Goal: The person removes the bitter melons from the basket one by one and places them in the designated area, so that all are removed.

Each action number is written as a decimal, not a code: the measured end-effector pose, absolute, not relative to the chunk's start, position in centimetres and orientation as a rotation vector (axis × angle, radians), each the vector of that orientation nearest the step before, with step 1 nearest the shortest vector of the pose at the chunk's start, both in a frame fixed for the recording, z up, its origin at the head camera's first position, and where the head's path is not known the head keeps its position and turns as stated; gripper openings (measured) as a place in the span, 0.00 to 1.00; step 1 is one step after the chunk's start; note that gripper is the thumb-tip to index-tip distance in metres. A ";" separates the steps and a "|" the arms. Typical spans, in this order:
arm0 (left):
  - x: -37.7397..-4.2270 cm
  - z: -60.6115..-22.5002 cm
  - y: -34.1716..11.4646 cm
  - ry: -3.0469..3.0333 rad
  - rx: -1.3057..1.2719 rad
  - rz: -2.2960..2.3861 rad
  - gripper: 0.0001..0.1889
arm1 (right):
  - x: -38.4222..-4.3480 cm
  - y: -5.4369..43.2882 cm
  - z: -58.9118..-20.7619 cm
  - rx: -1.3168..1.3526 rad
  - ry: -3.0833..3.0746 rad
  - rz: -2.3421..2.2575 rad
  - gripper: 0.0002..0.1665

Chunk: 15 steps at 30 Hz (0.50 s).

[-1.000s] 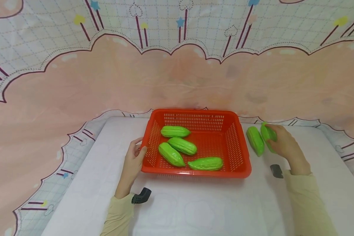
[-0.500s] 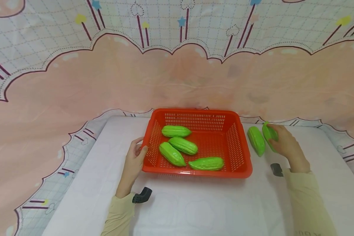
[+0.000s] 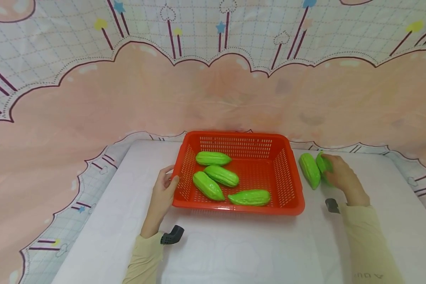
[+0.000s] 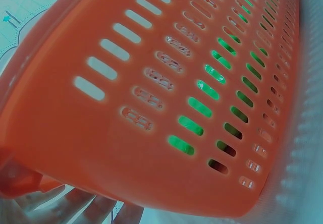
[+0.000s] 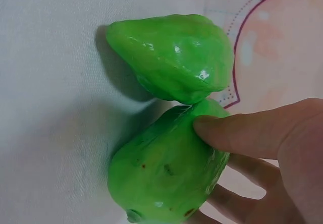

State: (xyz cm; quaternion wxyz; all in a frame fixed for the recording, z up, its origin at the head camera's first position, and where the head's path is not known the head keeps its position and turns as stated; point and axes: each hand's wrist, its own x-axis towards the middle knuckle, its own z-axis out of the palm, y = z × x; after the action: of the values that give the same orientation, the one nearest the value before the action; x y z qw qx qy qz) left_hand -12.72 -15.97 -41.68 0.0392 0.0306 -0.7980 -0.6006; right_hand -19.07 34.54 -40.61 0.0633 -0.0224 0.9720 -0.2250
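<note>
A red plastic basket (image 3: 294, 209) with slotted walls stands mid-table, and several green bitter melons (image 3: 213, 158) lie in its left and front parts. My left hand (image 3: 161, 193) holds the basket's left rim, thumb on top; in the left wrist view its fingers (image 4: 96, 209) show below the slotted wall. To the right of the basket, my right hand (image 3: 344, 175) grips a bitter melon (image 5: 156, 168) between thumb and fingers, close over the table. Another bitter melon (image 3: 310, 170) lies just left of it, the two meeting in the right wrist view.
A white cloth covers the table (image 3: 234, 252). Behind it hangs a pink and white patterned curtain (image 3: 213, 94). Black wrist devices (image 3: 172, 235) sit at both sleeve cuffs.
My right hand and its bitter melon have shifted slightly toward me, beside the other bitter melon. My left hand stays at the basket rim. The head view has drifted a little.
</note>
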 end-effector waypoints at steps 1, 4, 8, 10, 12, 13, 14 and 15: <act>-12.7 -41.7 -16.0 -2.447 0.094 -1.841 0.24 | -19.1 34.5 -40.6 -0.068 2.935 -0.674 0.35; -12.6 -41.7 -16.0 -2.445 0.090 -1.848 0.25 | -19.3 34.5 -40.7 -0.066 2.928 -0.654 0.35; -12.7 -41.8 -16.0 -2.441 0.079 -1.850 0.24 | -19.4 34.6 -40.7 -0.058 2.916 -0.635 0.34; -12.7 -41.8 -16.0 -2.441 0.081 -1.846 0.24 | -19.5 34.7 -40.8 -0.051 2.908 -0.628 0.34; -12.8 -41.8 -16.0 -2.439 0.087 -1.842 0.24 | -19.6 34.8 -40.8 -0.046 2.902 -0.622 0.34; -12.8 -41.8 -16.0 -2.439 0.089 -1.839 0.24 | -19.7 34.8 -40.9 -0.042 2.900 -0.618 0.35; -12.8 -41.8 -16.0 -2.439 0.088 -1.838 0.24 | -19.7 34.8 -40.9 -0.039 2.899 -0.616 0.35; -12.8 -41.8 -16.1 -2.440 0.090 -1.837 0.24 | -19.7 34.8 -41.0 -0.041 2.903 -0.613 0.35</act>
State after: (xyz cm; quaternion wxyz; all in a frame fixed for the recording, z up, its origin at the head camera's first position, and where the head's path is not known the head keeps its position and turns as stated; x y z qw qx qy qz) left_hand -12.76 -16.06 -41.81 0.0428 0.0296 -0.7978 -0.6007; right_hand -19.74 34.84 -40.99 0.0873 -0.0139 0.9746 -0.2058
